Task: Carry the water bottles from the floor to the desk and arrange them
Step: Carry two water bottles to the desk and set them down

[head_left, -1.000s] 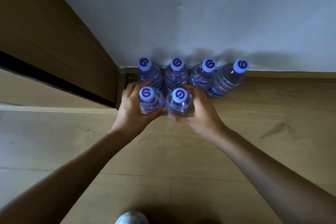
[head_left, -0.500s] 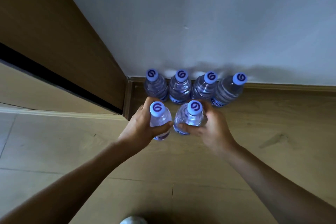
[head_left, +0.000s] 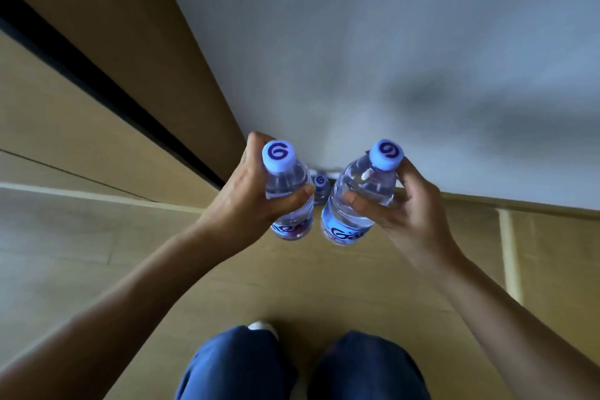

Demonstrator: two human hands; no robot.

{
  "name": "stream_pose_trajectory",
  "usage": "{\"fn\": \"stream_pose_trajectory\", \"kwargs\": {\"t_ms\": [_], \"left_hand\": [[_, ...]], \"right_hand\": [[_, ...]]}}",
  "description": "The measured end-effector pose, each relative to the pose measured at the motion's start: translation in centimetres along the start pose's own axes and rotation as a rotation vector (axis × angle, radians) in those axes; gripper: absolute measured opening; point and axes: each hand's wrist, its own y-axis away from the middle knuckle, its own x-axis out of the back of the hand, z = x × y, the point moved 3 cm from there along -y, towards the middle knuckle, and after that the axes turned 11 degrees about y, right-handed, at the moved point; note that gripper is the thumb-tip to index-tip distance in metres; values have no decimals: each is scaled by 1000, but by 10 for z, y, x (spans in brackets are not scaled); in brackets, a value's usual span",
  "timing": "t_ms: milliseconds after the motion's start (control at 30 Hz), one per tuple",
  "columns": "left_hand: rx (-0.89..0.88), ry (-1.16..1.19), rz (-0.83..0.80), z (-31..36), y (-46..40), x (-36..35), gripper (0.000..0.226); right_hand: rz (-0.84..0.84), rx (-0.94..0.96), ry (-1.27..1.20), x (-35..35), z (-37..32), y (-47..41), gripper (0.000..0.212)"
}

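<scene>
Carrying two bottles at once across the pale wooden floor (head_left: pixel 97 237) beside the grey-white wall (head_left: pixel 389 42) asks for level, unhurried arms, since the desk is out of view and the route cannot be judged. Each clear plastic water bottle with a lilac screw cap sits high off the floor: the left hand (head_left: pixel 246 201) wraps fingers and thumb round the left bottle (head_left: pixel 287 188), held nearly upright, while the right hand (head_left: pixel 402 214) grasps the right bottle (head_left: pixel 360 201), tilted outward. Straightening that one should help. One more lilac cap (head_left: pixel 320 180) shows low between them, by the wall.
</scene>
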Motion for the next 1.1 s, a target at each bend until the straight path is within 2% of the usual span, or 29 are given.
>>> {"fn": "stream_pose_trajectory", "kwargs": {"t_ms": [233, 467, 567, 800, 1100], "left_hand": [[50, 137, 225, 190, 51, 80, 42], [43, 139, 401, 334, 120, 164, 31], [16, 120, 480, 377, 150, 201, 29], [-7, 119, 641, 421, 224, 287, 20], [68, 141, 866, 404, 314, 402, 20]], "right_hand": [[-78, 69, 18, 56, -198, 34, 41], [-210, 147, 20, 74, -370, 71, 33], [-279, 178, 4, 65, -425, 82, 38], [-488, 240, -66, 2, -514, 103, 34], [-694, 338, -34, -141, -597, 116, 32]]}}
